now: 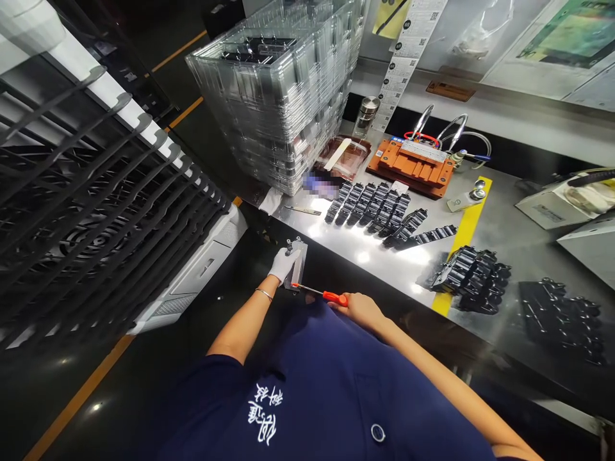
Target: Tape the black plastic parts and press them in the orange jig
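My left hand [282, 264], in a white glove, grips a flat grey rectangular part [298, 259] in front of my body, off the table's edge. My bare right hand [362, 310] is wrapped round the red handle of a thin-shafted tool that looks like a screwdriver [335, 298]. Its orange-red tip meets the lower end of the grey part; whether it presses on it or only lies close, I cannot tell. Beyond my hands, several black ribbed parts [369, 208] stand in slanting rows on the metal table [331, 238].
Tall stacked clear plastic trays [288, 102] rise at the table's far left. An orange fixture [410, 168] with metal handles sits at the back, near a glass bottle [368, 114]. More black parts [473, 278] lie across the yellow tape [471, 214]. A large fan [100, 237] stands left.
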`<action>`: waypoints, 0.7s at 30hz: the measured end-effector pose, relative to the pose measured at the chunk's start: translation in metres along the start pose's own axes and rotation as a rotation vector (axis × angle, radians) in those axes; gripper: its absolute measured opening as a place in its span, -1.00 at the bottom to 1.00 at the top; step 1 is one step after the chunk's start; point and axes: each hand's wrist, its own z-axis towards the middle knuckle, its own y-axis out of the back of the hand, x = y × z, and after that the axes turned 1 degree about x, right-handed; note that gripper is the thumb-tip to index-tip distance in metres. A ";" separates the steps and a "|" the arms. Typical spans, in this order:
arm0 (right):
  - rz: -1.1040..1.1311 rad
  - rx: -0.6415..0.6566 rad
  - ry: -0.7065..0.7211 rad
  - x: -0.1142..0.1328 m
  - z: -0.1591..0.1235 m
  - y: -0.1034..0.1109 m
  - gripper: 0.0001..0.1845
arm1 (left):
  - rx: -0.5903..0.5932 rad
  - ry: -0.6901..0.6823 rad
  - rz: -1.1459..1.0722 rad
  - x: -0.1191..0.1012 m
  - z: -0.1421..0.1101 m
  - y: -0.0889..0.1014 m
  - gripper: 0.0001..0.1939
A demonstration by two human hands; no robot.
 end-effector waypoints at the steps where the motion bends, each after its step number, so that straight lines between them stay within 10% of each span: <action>1: -0.004 0.001 0.002 0.000 0.000 -0.001 -0.42 | 0.007 0.004 0.011 -0.002 -0.001 0.000 -0.67; 11: 0.087 -0.154 -0.179 -0.023 0.010 0.007 -0.33 | 0.274 -0.079 0.027 0.008 -0.018 0.011 -0.64; 21: 0.142 -0.130 -0.172 -0.044 0.006 -0.001 -0.32 | 0.284 -0.078 0.141 0.002 -0.031 -0.008 -0.62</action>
